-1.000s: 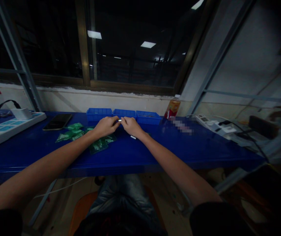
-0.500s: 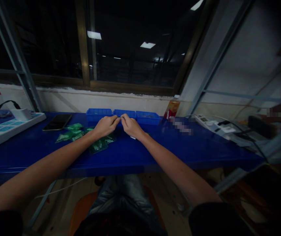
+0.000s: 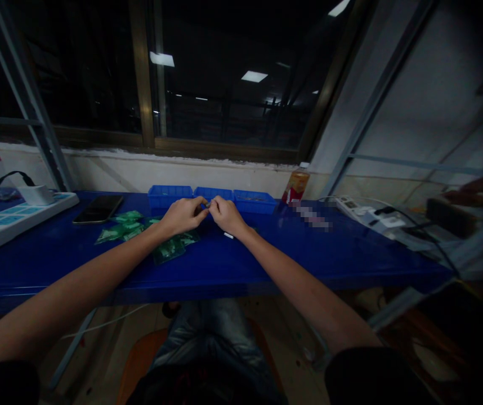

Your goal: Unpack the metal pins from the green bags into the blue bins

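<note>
My left hand (image 3: pixel 185 215) and my right hand (image 3: pixel 226 216) meet above the blue table, just in front of the blue bins. Between their fingertips is a small dark piece (image 3: pixel 208 205), too small to name. The left thumb and forefinger curve around it, and the right fingers are pinched against it. Under and beside my left hand lie several small green plastic bags (image 3: pixel 169 250). A small white strip (image 3: pixel 228 235) rests on the table just below my right hand.
Three blue bins (image 3: pixel 169 196) stand in a row at the table's back. A phone (image 3: pixel 98 209) and a white power strip (image 3: pixel 22 219) lie left. A drink bottle (image 3: pixel 296 187) stands right, near another power strip (image 3: pixel 368 216) with cables. A person's hand (image 3: pixel 473 191) shows far right.
My left thumb and forefinger have parted a little around the small dark piece, which now shows more. My right hand has shifted only slightly. At far right, the other person's hand has moved.
</note>
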Motion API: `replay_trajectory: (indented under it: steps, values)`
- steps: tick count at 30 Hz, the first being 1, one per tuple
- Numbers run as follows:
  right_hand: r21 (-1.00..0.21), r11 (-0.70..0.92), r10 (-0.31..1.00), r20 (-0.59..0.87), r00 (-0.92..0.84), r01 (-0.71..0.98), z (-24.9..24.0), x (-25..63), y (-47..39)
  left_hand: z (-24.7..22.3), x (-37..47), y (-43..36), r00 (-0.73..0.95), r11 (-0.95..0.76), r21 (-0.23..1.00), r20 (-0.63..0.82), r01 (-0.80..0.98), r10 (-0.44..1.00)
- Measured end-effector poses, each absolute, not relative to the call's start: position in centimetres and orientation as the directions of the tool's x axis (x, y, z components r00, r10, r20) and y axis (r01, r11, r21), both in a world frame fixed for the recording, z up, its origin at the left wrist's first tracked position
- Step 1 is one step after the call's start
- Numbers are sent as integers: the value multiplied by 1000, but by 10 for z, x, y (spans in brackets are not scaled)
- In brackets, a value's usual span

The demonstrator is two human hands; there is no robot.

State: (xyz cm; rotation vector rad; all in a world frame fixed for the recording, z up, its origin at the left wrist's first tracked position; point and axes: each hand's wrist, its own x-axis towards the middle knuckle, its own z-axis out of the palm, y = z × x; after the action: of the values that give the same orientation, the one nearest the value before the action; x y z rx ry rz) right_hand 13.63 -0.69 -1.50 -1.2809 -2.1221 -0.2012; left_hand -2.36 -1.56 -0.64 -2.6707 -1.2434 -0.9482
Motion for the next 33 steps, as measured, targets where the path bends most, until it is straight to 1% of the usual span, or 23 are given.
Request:
replay_trajectory:
  steps: [5, 9, 12, 16, 19, 22, 27, 33]
  values:
    - [-233, 528, 738, 601, -306, 817, -17, 136, -3, -7, -23, -15, 469, -670, 203, 571, 714, 673]
    - [-181, 517, 741, 585, -331, 837, -17, 138, -3, -10, -23, -13, 476, -657, 165, 564, 736, 675]
    - [-154, 521, 741, 569, -355, 840, -17, 140, -4, -11, -23, -11, 436, -605, 146, 565, 783, 701]
    - [-136, 518, 731, 582, -355, 845, -17, 140, -9, -10, -23, -10, 363, -527, 168, 552, 833, 751]
    - [-118, 489, 741, 579, -340, 864, -17, 138, -13, -9, -23, -11, 343, -507, 202, 529, 838, 777]
    - [-100, 476, 750, 566, -343, 874, -16, 138, -16, -8, -21, -10, 363, -533, 233, 512, 813, 778]
    - [-73, 445, 766, 547, -337, 893, -15, 137, -17, -9, -19, -12, 403, -608, 305, 526, 733, 749]
    - [-54, 395, 791, 529, -309, 917, -14, 134, -19, -9, -16, -14, 453, -670, 312, 542, 674, 708]
